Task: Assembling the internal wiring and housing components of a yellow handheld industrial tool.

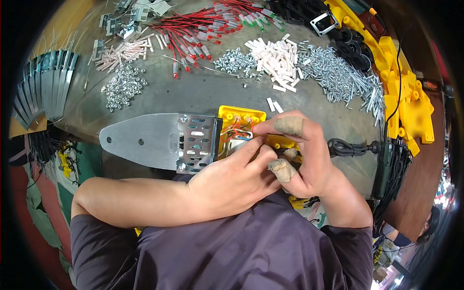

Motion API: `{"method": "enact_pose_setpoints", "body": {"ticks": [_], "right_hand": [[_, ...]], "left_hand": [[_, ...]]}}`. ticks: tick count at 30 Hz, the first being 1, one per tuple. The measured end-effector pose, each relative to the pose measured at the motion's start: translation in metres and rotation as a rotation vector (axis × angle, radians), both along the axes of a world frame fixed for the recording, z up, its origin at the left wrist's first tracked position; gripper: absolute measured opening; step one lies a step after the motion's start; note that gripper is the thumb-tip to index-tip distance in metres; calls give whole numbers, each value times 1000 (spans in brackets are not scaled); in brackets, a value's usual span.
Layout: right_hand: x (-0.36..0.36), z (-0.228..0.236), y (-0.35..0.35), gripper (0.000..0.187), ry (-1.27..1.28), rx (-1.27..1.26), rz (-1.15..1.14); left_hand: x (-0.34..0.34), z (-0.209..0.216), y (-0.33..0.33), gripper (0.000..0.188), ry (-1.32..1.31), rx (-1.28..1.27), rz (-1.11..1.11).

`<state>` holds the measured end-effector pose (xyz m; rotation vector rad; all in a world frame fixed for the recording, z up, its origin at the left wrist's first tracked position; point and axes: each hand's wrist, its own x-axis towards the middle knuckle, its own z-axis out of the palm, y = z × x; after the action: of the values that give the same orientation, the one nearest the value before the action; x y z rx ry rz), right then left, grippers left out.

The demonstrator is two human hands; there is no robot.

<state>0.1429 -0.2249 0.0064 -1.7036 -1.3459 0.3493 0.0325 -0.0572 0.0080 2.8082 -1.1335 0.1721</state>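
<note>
Left hand [234,175] and right hand [309,152] curl beside thin red and white wires [239,130]; grip cannot be told. Careless tugging could detach one.

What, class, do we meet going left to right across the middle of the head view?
Fanned metal strips → pointed grey metal plate → slotted metal bracket → yellow housing → coiled black cable → heaped yellow parts.
</note>
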Motion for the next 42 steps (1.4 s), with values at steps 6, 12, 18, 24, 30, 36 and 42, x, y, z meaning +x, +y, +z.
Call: {"method": "enact_pose_setpoints", "body": {"ticks": [6,12,18,24,30,36,42], "right_hand": [[-3,2,8,47,-78,51,-35],[-7,24,18,54,-310,-239,5],[-7,15,13,58,-161,-66,-76],[48,49,-49,34,-153,-261,-837],[190,32,-329,26,-704,-779,-1603],[215,3,-446,48,-825,-910,-1210],[188,74,-364,37,-1078,-706,-1242]], "left_hand": [[-2,-2,1,36,-32,-4,0],[-6,0,1,36,58,5,-30],[2,-3,-6,41,-34,45,1],[11,8,-6,32,-23,37,-20],[8,15,-13,24,0,-4,36],[7,6,-5,28,57,14,50],[0,5,-5,26,-32,15,52]]}}
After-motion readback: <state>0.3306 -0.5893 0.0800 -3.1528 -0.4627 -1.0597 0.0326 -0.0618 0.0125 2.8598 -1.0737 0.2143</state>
